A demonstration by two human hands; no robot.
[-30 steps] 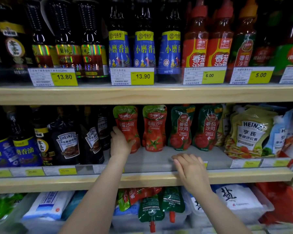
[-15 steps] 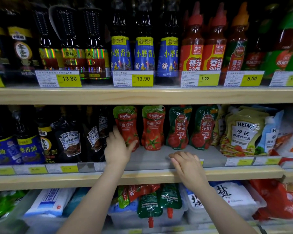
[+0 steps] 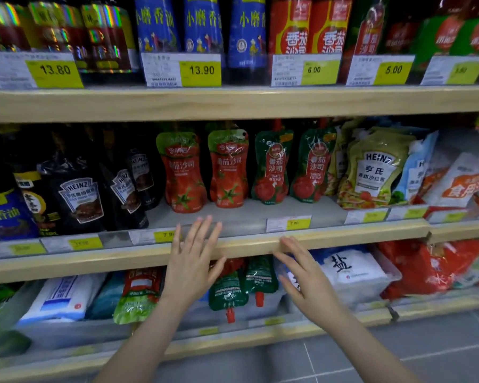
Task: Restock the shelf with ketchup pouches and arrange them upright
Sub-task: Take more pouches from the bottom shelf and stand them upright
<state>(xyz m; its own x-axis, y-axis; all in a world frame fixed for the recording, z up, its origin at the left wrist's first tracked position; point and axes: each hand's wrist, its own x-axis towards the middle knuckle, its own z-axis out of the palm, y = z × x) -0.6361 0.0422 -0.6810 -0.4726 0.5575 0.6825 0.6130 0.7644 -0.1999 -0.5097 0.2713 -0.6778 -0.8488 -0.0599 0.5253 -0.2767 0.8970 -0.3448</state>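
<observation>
Two red ketchup pouches point(image 3: 183, 172) point(image 3: 228, 168) stand upright on the middle shelf point(image 3: 343, 232), with two green ketchup pouches point(image 3: 271, 167) point(image 3: 313, 164) upright to their right. My left hand point(image 3: 190, 261) is open with fingers spread, in front of the shelf edge below the left red pouch and touching nothing. My right hand point(image 3: 306, 277) is open too, lower and to the right. On the bottom shelf more ketchup pouches lie in a clear bin point(image 3: 266, 308): green ones point(image 3: 242, 286) spout down and a red one point(image 3: 138, 291).
Dark Heinz sauce bottles point(image 3: 80, 197) crowd the middle shelf's left. Heinz salad dressing pouches point(image 3: 376, 170) fill its right. Bottles and price tags point(image 3: 201, 70) line the top shelf. White salt bags point(image 3: 349, 269) lie below. Grey floor tiles point(image 3: 398, 349) show at the bottom.
My left hand has let go of the left red pouch and pulled back below the shelf edge. My right hand has come off the shelf edge. The view has dropped lower.
</observation>
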